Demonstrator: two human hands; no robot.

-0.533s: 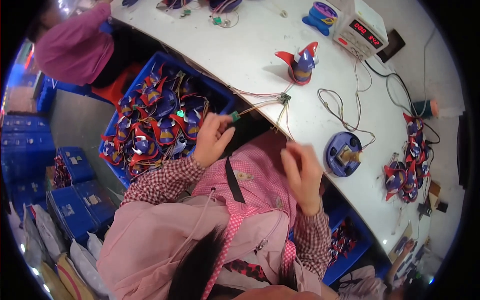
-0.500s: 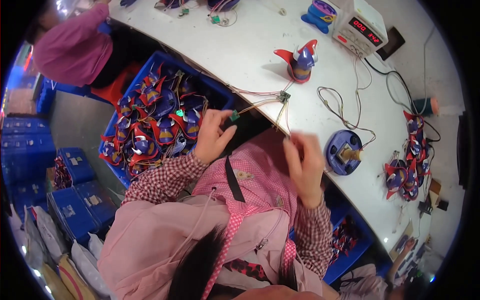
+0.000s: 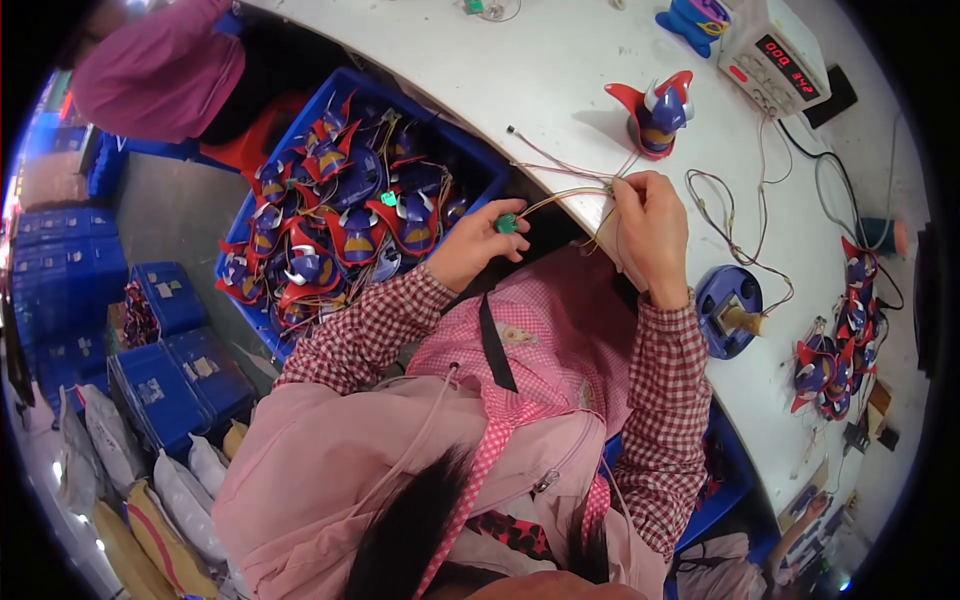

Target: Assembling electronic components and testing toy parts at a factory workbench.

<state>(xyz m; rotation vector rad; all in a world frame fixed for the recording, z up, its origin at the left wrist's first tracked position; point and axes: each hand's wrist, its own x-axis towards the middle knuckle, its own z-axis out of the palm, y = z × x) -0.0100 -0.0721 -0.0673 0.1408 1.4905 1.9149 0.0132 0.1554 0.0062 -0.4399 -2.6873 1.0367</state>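
Observation:
My left hand [image 3: 482, 246] is closed on a small green circuit board [image 3: 507, 223], held at the fingertips beside the table's edge. Thin wires [image 3: 562, 192] run from it to a dark little circuit board [image 3: 613, 187] at the table edge. My right hand [image 3: 652, 235] pinches that dark board, hiding most of it. Loose wires with a black plug [image 3: 512, 130] stretch leftward from it over the table. Just beyond my right hand stands a purple and red toy figure head [image 3: 657, 115] with silver horns, wires leading from it toward the dark board.
A blue bin [image 3: 478, 180] full of similar toy heads stands left of the table. On the white table [image 3: 560, 80] are a power supply [image 3: 775, 60], a round purple base [image 3: 727, 310], cables and more toy heads [image 3: 850, 320]. Another person [image 3: 160, 75] sits at upper left.
My right hand has moved up and taken hold of the dark board. My left fingers have closed on the green board. The whole view has shifted slightly.

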